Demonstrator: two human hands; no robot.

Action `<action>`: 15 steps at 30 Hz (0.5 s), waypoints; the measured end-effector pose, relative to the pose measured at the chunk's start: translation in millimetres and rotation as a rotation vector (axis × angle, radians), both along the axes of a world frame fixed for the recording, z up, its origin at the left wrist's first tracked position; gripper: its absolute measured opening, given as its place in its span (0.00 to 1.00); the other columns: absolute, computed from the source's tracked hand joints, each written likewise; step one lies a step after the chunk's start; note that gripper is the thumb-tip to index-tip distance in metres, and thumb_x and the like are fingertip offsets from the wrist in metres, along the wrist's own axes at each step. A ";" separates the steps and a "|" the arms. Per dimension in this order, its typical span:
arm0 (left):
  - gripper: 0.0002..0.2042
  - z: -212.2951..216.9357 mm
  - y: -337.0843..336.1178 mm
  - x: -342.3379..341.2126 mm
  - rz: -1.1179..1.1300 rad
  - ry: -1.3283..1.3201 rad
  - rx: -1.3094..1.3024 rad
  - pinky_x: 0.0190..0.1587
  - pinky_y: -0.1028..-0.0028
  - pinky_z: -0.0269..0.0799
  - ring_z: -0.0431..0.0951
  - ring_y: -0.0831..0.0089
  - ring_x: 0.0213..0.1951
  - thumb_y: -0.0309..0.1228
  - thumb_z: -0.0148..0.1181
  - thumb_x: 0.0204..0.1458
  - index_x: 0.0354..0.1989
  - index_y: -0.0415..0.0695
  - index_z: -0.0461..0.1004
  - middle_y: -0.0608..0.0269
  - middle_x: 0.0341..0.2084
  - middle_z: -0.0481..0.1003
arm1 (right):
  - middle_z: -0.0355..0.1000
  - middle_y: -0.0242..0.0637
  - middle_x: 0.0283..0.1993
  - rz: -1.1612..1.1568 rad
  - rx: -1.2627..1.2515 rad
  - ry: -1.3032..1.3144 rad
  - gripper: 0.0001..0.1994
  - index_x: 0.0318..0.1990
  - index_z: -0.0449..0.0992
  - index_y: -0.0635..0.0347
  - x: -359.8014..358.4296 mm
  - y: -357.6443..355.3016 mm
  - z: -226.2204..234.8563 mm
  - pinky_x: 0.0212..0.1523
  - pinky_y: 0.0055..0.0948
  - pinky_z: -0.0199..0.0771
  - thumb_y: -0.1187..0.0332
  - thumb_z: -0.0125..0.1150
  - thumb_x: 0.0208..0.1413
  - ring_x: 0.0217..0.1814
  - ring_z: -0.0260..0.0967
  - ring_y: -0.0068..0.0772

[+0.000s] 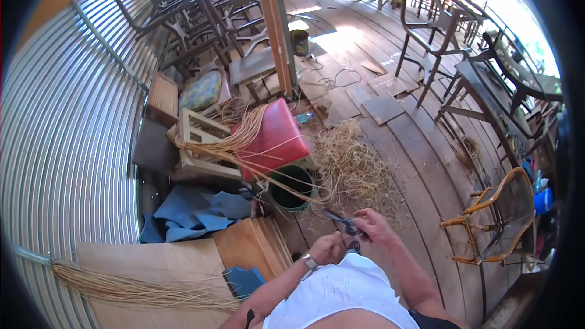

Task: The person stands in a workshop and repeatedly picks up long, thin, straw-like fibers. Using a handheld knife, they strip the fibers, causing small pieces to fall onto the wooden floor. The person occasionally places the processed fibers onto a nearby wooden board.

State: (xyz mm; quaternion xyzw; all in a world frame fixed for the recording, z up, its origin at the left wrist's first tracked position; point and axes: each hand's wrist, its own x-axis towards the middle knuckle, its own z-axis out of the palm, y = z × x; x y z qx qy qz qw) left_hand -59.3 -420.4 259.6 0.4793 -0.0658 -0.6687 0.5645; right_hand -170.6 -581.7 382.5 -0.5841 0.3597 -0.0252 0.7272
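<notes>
Head-worn fisheye, looking steeply down and forward from above over the brown wooden plank floor (420, 164). Close to the chest at the lower edge; edges bent toward the rim.

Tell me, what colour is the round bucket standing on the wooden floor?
Green bucket, seen best in the head view.

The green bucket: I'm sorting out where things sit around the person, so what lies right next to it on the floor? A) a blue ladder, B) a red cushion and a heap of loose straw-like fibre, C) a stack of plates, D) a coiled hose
B: the green bucket stands between the red cushion and the heap of loose fibre on the plank floor.
</notes>
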 end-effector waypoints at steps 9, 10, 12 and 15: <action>0.23 -65.8 -66.1 82.5 -0.600 -1.412 0.636 0.55 0.56 0.62 0.70 0.51 0.54 0.48 0.61 0.48 0.48 0.47 0.74 0.50 0.46 0.73 | 0.72 0.37 0.23 -0.386 -0.173 0.364 0.16 0.44 0.68 0.65 -181.8 -103.7 -60.3 0.12 0.24 0.63 0.63 0.61 0.55 0.15 0.66 0.22; 0.28 -22.9 -82.3 51.4 -0.681 -1.651 0.589 0.58 0.53 0.58 0.66 0.52 0.58 0.49 0.62 0.46 0.53 0.47 0.70 0.51 0.51 0.70 | 0.73 0.37 0.24 -0.378 -0.196 0.400 0.16 0.44 0.68 0.66 -192.3 -106.0 -67.0 0.13 0.24 0.64 0.63 0.61 0.55 0.16 0.67 0.23; 0.44 22.6 -117.2 15.2 -0.788 -1.898 0.401 0.63 0.43 0.43 0.49 0.50 0.67 0.53 0.68 0.37 0.64 0.50 0.57 0.57 0.65 0.54 | 0.73 0.39 0.25 -0.388 -0.246 0.460 0.18 0.45 0.68 0.67 -204.3 -106.4 -82.9 0.15 0.25 0.67 0.63 0.62 0.53 0.17 0.68 0.24; 0.39 52.9 -156.3 -39.4 -0.554 -1.828 -0.471 0.62 0.41 0.44 0.56 0.54 0.64 0.55 0.65 0.40 0.59 0.45 0.62 0.56 0.62 0.59 | 0.75 0.40 0.29 -0.289 -0.291 0.418 0.23 0.50 0.68 0.69 -204.7 -104.8 -94.3 0.19 0.26 0.71 0.62 0.62 0.52 0.20 0.71 0.27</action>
